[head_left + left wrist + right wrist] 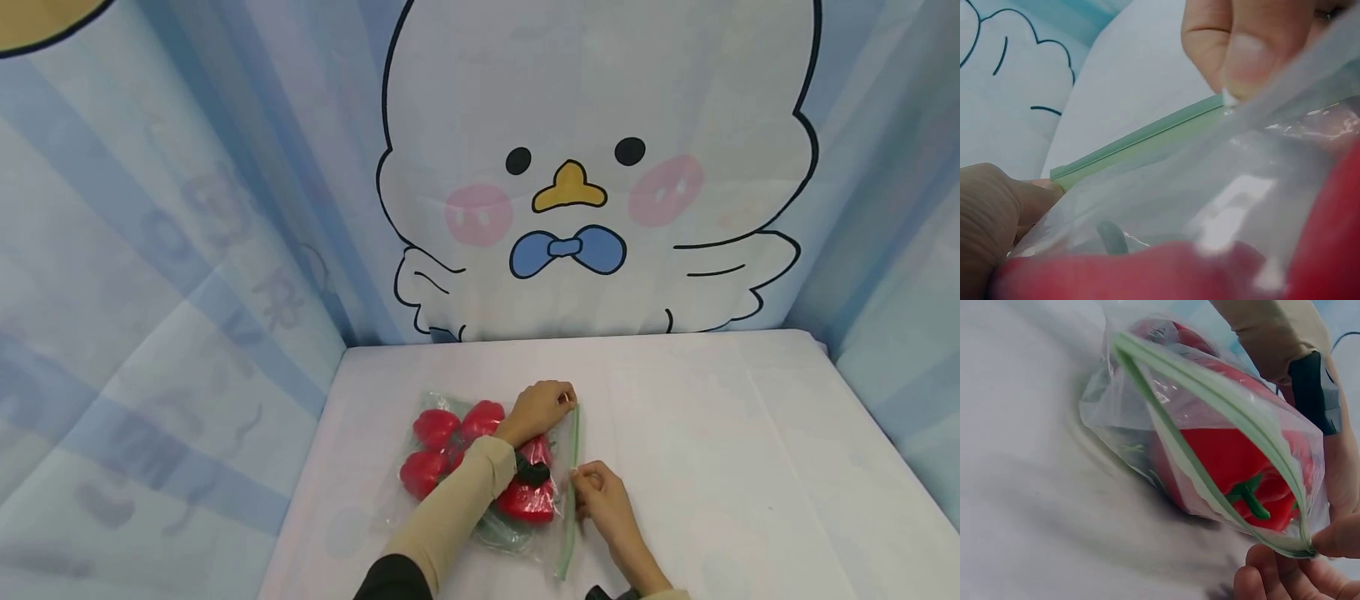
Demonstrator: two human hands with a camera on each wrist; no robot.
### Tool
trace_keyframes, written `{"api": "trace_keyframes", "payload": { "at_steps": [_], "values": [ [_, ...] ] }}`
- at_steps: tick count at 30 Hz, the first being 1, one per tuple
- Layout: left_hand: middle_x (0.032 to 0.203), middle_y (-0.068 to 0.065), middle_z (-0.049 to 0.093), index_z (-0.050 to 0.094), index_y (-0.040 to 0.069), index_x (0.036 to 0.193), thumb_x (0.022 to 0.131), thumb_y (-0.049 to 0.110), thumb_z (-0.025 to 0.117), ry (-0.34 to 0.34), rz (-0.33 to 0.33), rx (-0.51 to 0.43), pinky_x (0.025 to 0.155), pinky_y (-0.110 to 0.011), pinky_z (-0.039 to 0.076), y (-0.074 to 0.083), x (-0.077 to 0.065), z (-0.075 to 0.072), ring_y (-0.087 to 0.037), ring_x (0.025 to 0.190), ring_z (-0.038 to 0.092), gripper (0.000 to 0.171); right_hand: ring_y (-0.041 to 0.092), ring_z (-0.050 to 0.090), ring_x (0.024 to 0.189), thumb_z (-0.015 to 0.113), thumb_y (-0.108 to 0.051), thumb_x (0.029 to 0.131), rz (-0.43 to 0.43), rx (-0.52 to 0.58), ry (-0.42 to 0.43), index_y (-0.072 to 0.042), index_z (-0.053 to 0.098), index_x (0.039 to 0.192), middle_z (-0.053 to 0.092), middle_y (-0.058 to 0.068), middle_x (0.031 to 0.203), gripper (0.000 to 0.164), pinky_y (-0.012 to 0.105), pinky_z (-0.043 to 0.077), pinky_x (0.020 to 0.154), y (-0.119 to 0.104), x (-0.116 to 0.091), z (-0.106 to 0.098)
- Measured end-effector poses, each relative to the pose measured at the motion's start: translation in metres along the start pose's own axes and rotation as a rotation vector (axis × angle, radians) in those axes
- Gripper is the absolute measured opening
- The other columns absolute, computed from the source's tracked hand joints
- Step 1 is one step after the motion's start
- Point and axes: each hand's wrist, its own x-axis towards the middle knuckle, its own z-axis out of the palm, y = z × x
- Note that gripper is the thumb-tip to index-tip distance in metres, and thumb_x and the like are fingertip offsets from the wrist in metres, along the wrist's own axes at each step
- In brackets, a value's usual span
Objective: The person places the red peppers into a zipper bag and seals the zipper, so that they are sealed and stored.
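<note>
A clear zip bag (506,533) with a green zip strip (566,550) lies on the table, holding several red bell peppers (423,473). Reaching across the bag, my left hand (540,408) pinches the far end of the strip, also seen in the left wrist view. My right hand (606,504) pinches the strip partway along, finger and thumb at a small white slider (1229,98). Between the hands the strip looks pressed together. In the right wrist view, the bag's mouth gapes on the near side, showing a pepper (1229,462) with a green stem.
The bag sits on a white-covered table (712,433). Behind it hangs a curtain (577,83) with a cartoon bird, and another curtain (150,292) stands at the left. A black wrist camera (532,471) on the left arm hangs over the peppers.
</note>
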Motion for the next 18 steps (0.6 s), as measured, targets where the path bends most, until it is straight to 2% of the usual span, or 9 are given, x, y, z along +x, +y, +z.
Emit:
{"api": "trace_keyframes", "payload": {
  "at_steps": [8, 18],
  "values": [
    [0.095, 0.005, 0.071, 0.073, 0.020, 0.101, 0.103, 0.026, 0.065, 0.001, -0.005, 0.012, 0.067, -0.018, 0.046, -0.003, 0.002, 0.002, -0.005, 0.078, 0.056, 0.009, 0.015, 0.060, 0.061, 0.060, -0.014, 0.104, 0.024, 0.011, -0.008, 0.004, 0.058, 0.109, 0.063, 0.000, 0.069, 0.019, 0.026, 0.055, 0.053, 0.006, -0.012, 0.003],
    [0.093, 0.004, 0.070, 0.074, 0.019, 0.102, 0.103, 0.024, 0.066, 0.013, -0.014, -0.016, 0.067, -0.017, 0.046, -0.002, 0.000, 0.002, -0.005, 0.077, 0.055, 0.009, 0.017, 0.059, 0.057, 0.058, -0.012, 0.104, 0.054, 0.019, -0.033, 0.002, 0.056, 0.106, 0.059, 0.000, 0.066, 0.014, 0.026, 0.054, 0.052, 0.016, -0.029, 0.005]
  ]
}}
